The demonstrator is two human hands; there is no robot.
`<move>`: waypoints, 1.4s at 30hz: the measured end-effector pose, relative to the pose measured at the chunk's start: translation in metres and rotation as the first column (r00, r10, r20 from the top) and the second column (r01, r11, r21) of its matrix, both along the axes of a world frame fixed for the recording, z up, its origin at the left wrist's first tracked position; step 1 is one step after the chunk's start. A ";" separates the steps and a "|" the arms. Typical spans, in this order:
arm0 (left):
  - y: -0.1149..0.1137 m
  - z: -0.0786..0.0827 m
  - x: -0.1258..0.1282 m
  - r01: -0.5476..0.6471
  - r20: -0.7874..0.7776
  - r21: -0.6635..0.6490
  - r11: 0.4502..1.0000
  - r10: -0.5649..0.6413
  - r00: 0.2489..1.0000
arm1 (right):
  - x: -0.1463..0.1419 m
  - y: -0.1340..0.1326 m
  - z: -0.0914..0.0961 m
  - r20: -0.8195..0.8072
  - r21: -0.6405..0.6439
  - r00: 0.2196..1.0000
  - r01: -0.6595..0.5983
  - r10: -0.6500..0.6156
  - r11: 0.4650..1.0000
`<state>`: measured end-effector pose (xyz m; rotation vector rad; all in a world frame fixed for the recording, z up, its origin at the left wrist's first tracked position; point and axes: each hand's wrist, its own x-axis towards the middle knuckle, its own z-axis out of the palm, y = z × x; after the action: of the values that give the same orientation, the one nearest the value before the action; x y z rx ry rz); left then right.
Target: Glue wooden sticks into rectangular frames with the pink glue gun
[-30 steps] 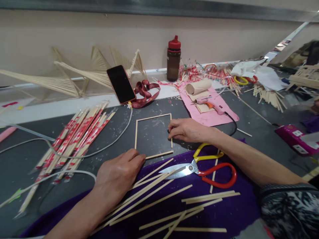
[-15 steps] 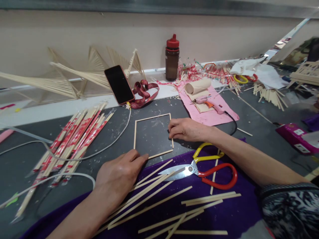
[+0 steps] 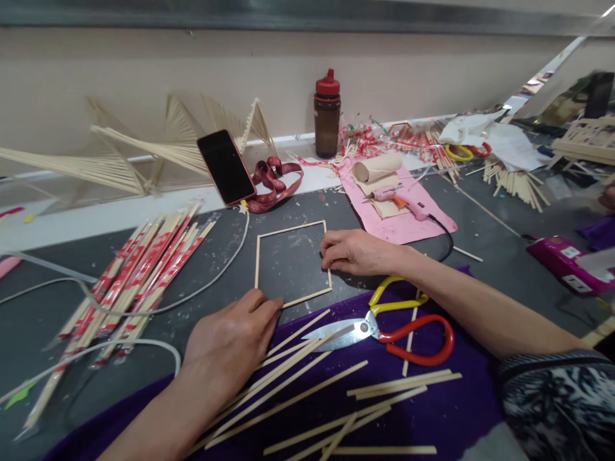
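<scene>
Four-sided outline of thin wooden sticks (image 3: 258, 261) lies flat on the grey table. My right hand (image 3: 353, 252) has its fingers bent together around the right-side stick (image 3: 329, 279). At the near left corner, my left hand (image 3: 233, 342) rests with curled fingers on the near stick (image 3: 307, 298), covering that corner. The ends of the right and near sticks meet, or nearly so. Close by, scissors (image 3: 362, 327) with one yellow and one red handle lie partly open on a purple cloth (image 3: 398, 422). Loose wooden sticks (image 3: 314, 403) are scattered over the cloth and partly under my left forearm.
Wrapped chopsticks (image 3: 139, 275) lie to the left, crossed by a white cable (image 3: 225, 267). A phone (image 3: 225, 168), a strap (image 3: 273, 186) and a bottle (image 3: 327, 121) stand behind. A pink glue gun (image 3: 401, 198) rests on a pink sheet (image 3: 432, 218); a magenta device (image 3: 560, 262) sits right.
The right-side stick's lower end has come closer to the near stick's end, narrowing the gap there. Both hands keep nearly the same place; the whole view has shifted slightly.
</scene>
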<state>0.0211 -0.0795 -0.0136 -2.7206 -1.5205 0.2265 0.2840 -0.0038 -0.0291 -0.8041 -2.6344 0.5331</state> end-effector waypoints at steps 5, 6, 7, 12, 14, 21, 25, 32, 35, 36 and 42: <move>0.000 0.002 0.000 -0.013 0.023 -0.048 0.999 0.014 1.000 | 0.000 0.000 0.000 0.000 -0.006 1.000 0.005 -0.005 1.000; -0.001 0.002 0.000 -0.020 0.022 -0.060 0.998 0.021 1.000 | 0.000 0.000 0.000 0.000 -0.006 1.000 0.006 -0.006 1.000; -0.001 0.003 -0.001 -0.026 0.023 -0.068 0.997 0.027 0.999 | 0.000 -0.001 0.000 0.001 -0.007 1.000 0.007 -0.007 1.000; -0.002 0.001 -0.005 -0.022 0.047 -0.065 0.998 0.025 0.999 | -0.001 -0.001 0.002 0.014 -0.013 1.000 0.014 -0.014 1.000; -0.002 0.000 -0.005 -0.014 0.066 -0.045 0.999 0.017 0.998 | -0.001 -0.001 0.002 0.010 -0.013 1.000 0.015 -0.015 1.000; -0.004 -0.002 -0.010 0.011 0.166 0.032 0.999 -0.017 0.986 | 0.000 -0.001 0.001 0.001 -0.001 1.000 0.017 -0.017 1.000; -0.003 -0.002 -0.010 0.016 0.169 0.021 1.000 -0.019 0.985 | 0.000 0.000 0.001 0.009 -0.010 1.000 0.004 -0.004 1.000; 0.001 -0.002 -0.006 -0.003 0.078 -0.035 0.999 0.006 0.997 | 0.001 0.001 0.001 0.016 -0.026 1.000 -0.004 0.004 1.000; 0.002 -0.001 -0.004 -0.011 0.069 -0.046 0.999 0.015 0.998 | 0.000 0.001 0.001 0.014 -0.032 1.000 -0.006 0.006 0.999; 0.002 0.000 -0.003 -0.013 0.068 -0.047 0.999 0.016 0.998 | 0.000 0.001 0.001 0.012 -0.033 1.000 -0.006 0.007 0.999; 0.002 0.001 0.000 -0.016 0.051 -0.034 0.999 0.018 0.999 | 0.000 0.001 0.001 0.016 -0.028 1.000 -0.004 0.004 1.000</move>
<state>0.0214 -0.0772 -0.0130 -2.7612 -1.5675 0.1862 0.2843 -0.0027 -0.0282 -0.8152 -2.6495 0.5684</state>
